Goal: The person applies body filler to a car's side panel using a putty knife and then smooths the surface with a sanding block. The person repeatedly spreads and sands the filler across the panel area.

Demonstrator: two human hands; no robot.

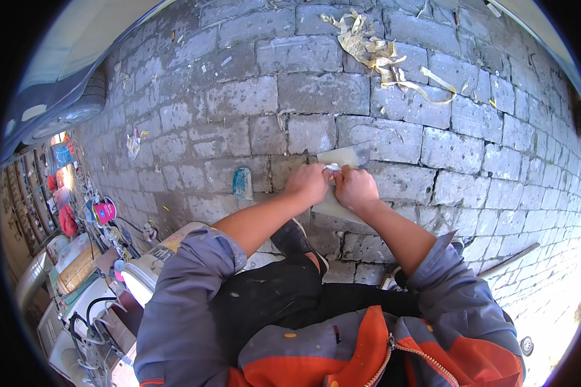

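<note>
- White scrap (331, 168), small and crumpled-looking, sits between the two hands, over the middle of the pale sheet (339, 157); its exact kind is too small to tell
- Left hand (308, 183) is drawn in narrow, fingertips pinched on the scrap, coming from the left side of the pale sheet
- Right hand (357, 188) is likewise closed, thumb and fingers gripping the scrap from the sheet's right side; the two hands meet, knuckles close together
- Pale sheet lies flat on grey paving blocks (323, 94), partly hidden by the hands, showing beyond them and again on their near side
- Turquoise-and-pale block (243, 184) rests near the sheet, to its left
- Yellowish torn strips (371, 53) lie in a loose tangle beyond the sheet, toward its right
- Dark shoe (297, 240) stands just to the near left of the sheet; black trousers (265, 293) fold behind it
- Pink-labelled bucket (104, 212) and a vehicle wheel (87, 106) stand well apart from the sheet, far to its left
</note>
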